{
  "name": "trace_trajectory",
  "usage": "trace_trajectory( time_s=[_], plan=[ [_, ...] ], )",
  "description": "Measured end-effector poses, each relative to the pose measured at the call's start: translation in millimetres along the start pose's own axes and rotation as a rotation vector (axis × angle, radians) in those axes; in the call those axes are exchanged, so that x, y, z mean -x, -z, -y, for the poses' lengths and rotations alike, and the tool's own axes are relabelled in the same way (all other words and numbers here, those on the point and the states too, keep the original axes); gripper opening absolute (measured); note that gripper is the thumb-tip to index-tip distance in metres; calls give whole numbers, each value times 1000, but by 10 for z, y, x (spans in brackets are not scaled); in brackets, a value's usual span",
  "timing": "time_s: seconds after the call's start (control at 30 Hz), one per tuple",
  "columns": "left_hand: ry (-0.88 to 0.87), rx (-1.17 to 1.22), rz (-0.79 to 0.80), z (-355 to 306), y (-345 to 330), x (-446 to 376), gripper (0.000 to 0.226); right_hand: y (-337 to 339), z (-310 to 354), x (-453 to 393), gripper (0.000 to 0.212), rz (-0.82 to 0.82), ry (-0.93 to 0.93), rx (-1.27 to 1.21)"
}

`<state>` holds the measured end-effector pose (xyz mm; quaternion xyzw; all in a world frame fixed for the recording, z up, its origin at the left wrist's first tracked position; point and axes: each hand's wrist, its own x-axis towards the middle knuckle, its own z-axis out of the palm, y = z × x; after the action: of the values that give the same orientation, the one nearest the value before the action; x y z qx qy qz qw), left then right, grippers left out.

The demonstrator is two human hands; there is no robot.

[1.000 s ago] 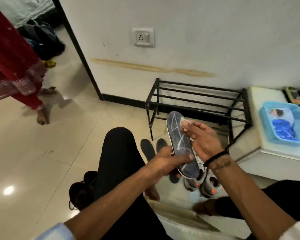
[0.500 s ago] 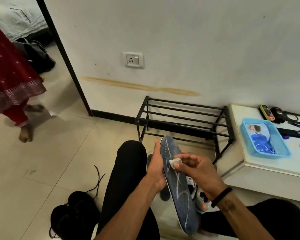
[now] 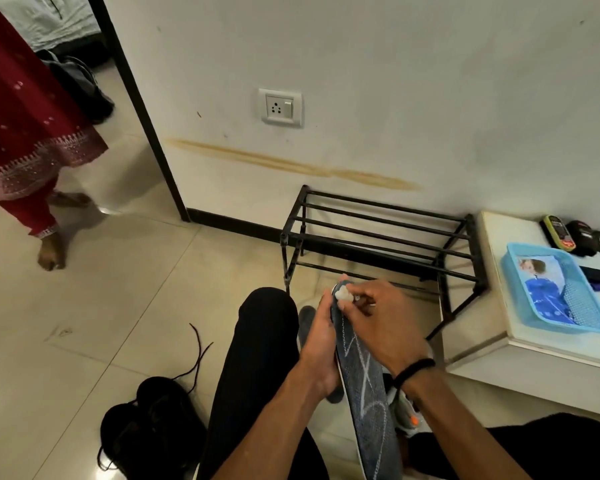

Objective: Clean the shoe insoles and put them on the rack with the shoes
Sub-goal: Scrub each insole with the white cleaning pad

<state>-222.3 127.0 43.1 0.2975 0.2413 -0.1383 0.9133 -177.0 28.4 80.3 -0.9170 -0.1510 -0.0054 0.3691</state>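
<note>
Standing against the wall, the black metal bar rack (image 3: 378,237) sits beyond 2 black laced shoes (image 3: 146,420) and a blue plastic basket (image 3: 555,289). The left hand (image 3: 321,344) grips the grey fabric insole (image 3: 364,393) by its edge, while the right hand (image 3: 385,327) pinches a small white wipe (image 3: 345,293) against its toe end.

White wall (image 3: 395,81), glossy tile floor (image 3: 84,323)

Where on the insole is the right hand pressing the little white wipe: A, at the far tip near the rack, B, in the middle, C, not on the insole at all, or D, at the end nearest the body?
A: the right hand pinches the white wipe against the far tip of the insole, just in front of the rack, while the left hand holds the insole's edge.
</note>
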Motion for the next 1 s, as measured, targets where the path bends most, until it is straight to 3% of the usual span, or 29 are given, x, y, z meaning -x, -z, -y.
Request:
trace_trajectory(
  time_s=[0.4, 0.57, 0.77, 0.93, 1.0],
  plan=[
    [40, -170, -13, 50, -20, 78, 68, -100, -107, 267, 9, -3, -20, 28],
    [32, -145, -53, 79, -66, 107, 62, -92, -28, -65, 11, -136, -56, 83],
    [-20, -247, -98, 74, -52, 161, 54, -196, -34, 207, 6, 9, -31, 157],
    [20, -289, -120, 95, -87, 132, 58, -114, -105, -62, 6, -129, -89, 90],
    [14, -301, -133, 69, -91, 146, 56, -181, -82, 3, 5, -114, -87, 102]
  ],
)
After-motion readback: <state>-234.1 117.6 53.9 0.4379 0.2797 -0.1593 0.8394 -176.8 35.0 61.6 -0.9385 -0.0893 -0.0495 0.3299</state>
